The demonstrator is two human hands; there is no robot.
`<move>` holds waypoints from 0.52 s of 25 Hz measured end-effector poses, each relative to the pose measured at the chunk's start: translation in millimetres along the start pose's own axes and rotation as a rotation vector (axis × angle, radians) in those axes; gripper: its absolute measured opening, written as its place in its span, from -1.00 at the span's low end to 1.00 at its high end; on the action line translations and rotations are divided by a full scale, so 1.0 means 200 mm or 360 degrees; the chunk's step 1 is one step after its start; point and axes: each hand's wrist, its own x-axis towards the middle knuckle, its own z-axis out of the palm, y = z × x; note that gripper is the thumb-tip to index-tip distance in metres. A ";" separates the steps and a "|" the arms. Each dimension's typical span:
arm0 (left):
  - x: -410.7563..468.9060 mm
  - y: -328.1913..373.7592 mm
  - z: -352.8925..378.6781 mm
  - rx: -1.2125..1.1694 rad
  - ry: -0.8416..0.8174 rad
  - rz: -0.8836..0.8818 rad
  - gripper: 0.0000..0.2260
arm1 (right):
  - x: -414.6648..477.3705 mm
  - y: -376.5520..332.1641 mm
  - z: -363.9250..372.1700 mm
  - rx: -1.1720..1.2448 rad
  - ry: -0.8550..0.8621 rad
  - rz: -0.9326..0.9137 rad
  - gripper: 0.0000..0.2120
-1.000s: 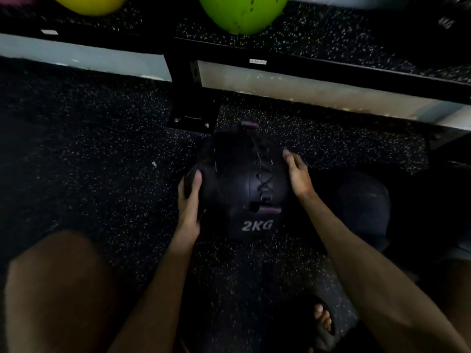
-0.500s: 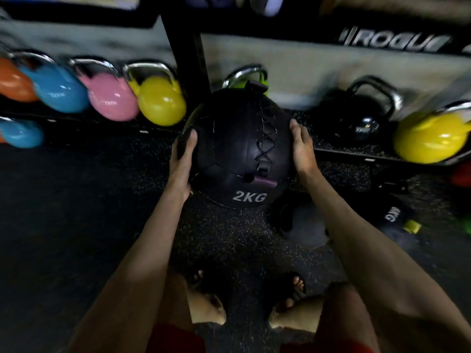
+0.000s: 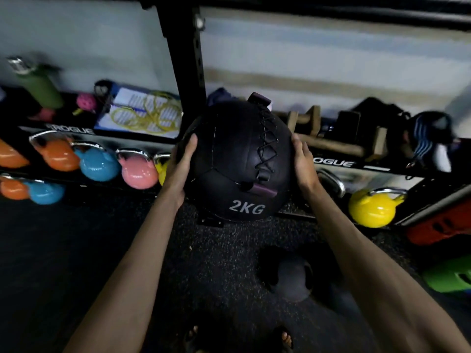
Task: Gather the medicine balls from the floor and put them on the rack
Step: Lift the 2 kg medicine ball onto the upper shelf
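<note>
L fingers (image 3: 191, 146) lie nearly straight and close together, flat against the left side of the black medicine ball (image 3: 237, 159), tips pointing up and away from the body. R fingers (image 3: 297, 145) do the same on the opposite side, also straight-ish and pressed flat, not hooked round anything. Thumbs: can't tell, hidden behind the ball's curve.

Left hand (image 3: 182, 164) and right hand (image 3: 302, 161) clamp the ball between the palms, approx level w/ each other. Wrists straight; both forearms run down and outward to the lower corners of the view, elbows out of sight.

The ball is off the floor (image 3: 102, 238), held in the air in front of the rack upright (image 3: 186, 59), at about the height of the shelf rail marked ROGUE (image 3: 334, 163). Its "2KG" print faces the camera at the bottom, the lacing seam runs down the right-centre, and there's a purple tab near each end of the seam.

A second dark ball (image 3: 293, 278) sits on the floor below the right forearm, well apart from the held one.

On the rack to the left: orange kettlebell (image 3: 57, 154), blue kettlebell (image 3: 98, 165), pink kettlebell (image 3: 137, 171) in a row. Above them are a green bottle (image 3: 38, 84) and a coil of yellow rope (image 3: 145, 115). A yellow kettlebell (image 3: 372, 208) sits lower right. Sandalled toes (image 3: 284, 338) show at the bottom edge.
</note>
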 end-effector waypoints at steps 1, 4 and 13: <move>0.01 0.07 0.02 -0.0016 -0.0003 0.0033 -0.39 | 0.01 -0.08 -0.01 -0.0005 -0.0001 -0.0044 -0.33; 0.01 0.28 0.06 -0.0097 -0.0084 0.0132 -0.38 | 0.03 -0.30 -0.05 -0.0026 0.0004 -0.0199 -0.42; -0.01 0.97 0.19 -0.0151 -0.0196 0.0458 -0.35 | 0.07 -1.01 -0.11 0.0073 0.0177 -0.0735 -0.33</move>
